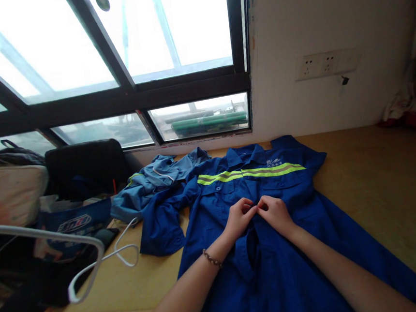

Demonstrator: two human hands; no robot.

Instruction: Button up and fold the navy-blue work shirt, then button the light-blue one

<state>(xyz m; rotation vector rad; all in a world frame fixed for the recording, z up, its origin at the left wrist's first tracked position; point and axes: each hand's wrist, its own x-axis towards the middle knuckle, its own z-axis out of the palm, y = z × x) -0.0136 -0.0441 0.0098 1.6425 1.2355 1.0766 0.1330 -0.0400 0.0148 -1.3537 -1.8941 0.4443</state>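
Observation:
A dark blue work shirt [294, 270] with a yellow-and-grey reflective stripe lies face up, its collar towards the wall. Both hands meet at its front opening, below the stripe. My left hand [240, 216] pinches the edge of the shirt front, thumb and fingers pressed together. My right hand [274, 213] does the same from the other side, fingertips almost touching the left ones. Whatever small part sits between the fingertips is hidden. Below the hands the front gapes open. A braided bracelet [212, 258] circles the left wrist.
Under the shirt is a wooden table [389, 188]. A crumpled light blue garment [166, 174] lies behind the left sleeve. At left, a white cable [92, 244] loops near a blue bag [75, 226] and a black case [87, 164]. A window and wall sockets [327, 63] stand behind.

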